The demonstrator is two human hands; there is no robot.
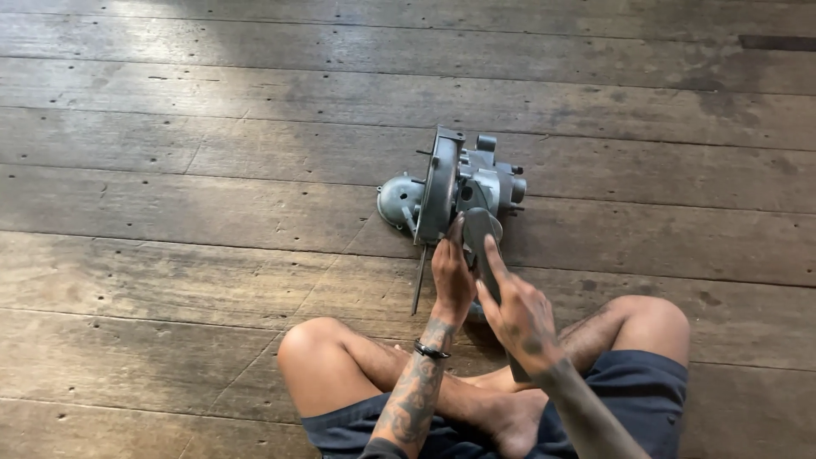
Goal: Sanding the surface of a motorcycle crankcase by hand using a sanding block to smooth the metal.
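Head camera, looking down at a person sitting cross-legged on a floor of wide, worn, dark brown wooden planks (187,255). Bare knees spread to either side, and dark blue shorts (633,387) cover the thighs at the bottom of the view.

Both forearms reach forward from the lap. The left hand (451,274) has a tattooed forearm and a dark band (431,349) at the wrist. Its fingers are curled and pressed against the near edge of a grey cast-metal machine part (446,183), a round housing with a disc-shaped flange, bolts and stubby ports, which rests on the planks just beyond the fingertips of both hands. Whether that hand pinches something small or only steadies the housing is hard to tell from this angle.

The right hand (518,313), just beside the left and slightly nearer the body, is wrapped around a dark grey, flat, elongated metal piece (478,242). The piece runs up from under the palm, past the extended index finger, and its rounded far end touches the machine part.

To the left of the left hand, a thin dark metal rod (419,285) slants from the underside of the flange down towards the person's knee. It lies close beside the left hand's knuckles, and no finger can be seen gripping it.
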